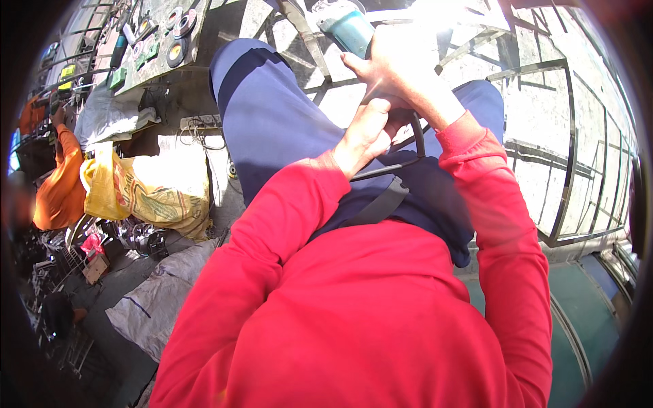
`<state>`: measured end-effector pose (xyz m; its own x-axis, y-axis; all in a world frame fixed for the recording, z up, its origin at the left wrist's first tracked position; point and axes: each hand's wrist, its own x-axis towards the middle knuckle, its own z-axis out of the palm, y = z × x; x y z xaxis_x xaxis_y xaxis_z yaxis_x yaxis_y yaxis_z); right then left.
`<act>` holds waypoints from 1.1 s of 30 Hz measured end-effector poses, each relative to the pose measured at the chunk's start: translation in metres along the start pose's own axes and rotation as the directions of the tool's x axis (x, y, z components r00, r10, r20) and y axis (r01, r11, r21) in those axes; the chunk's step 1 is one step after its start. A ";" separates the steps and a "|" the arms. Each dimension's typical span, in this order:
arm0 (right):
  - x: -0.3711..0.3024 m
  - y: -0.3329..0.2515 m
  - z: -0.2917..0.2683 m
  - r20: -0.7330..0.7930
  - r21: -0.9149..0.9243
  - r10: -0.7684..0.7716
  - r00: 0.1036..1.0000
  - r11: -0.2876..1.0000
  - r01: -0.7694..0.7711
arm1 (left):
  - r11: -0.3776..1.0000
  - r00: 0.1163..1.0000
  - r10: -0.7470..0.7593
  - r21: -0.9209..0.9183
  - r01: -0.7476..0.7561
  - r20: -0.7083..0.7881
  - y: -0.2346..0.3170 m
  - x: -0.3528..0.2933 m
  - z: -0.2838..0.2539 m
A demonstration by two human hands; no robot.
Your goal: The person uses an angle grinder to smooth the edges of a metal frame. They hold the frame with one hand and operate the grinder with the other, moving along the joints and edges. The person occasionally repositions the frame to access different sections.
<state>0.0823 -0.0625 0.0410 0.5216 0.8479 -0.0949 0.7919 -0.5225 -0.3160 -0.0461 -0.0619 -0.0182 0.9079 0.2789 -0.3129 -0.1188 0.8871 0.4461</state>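
Both my hands meet above my lap, between my blue-trousered knees. My left hand is closed in a fist, thumb on top; what it grips is mostly hidden. Against it, above, lies my right hand, its thumb stretched out to the left and its other fingers hidden or lost in glare. A dark bent strip rises from beneath the hands, curves round and runs back low over my lap. Just beyond my right hand is a teal container with a pale top. A dark strap end lies at my waist.
Upper left, a board carries several round discs. A yellow sack and a pale sack lie on the left, near a person in an orange sleeve. Dark metal frames stand over pale ground on the right.
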 end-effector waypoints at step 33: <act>-0.036 0.018 0.016 -0.070 0.399 0.180 0.981 0.906 -0.138 | 0.951 0.988 -0.118 0.277 0.140 -0.096 -0.014 -0.002 -0.013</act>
<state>0.0724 -0.1006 0.0235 0.6768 0.7314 -0.0838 0.5191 -0.5549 -0.6501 -0.0515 -0.0699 -0.0345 0.8725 0.2069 -0.4426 0.1256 0.7804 0.6125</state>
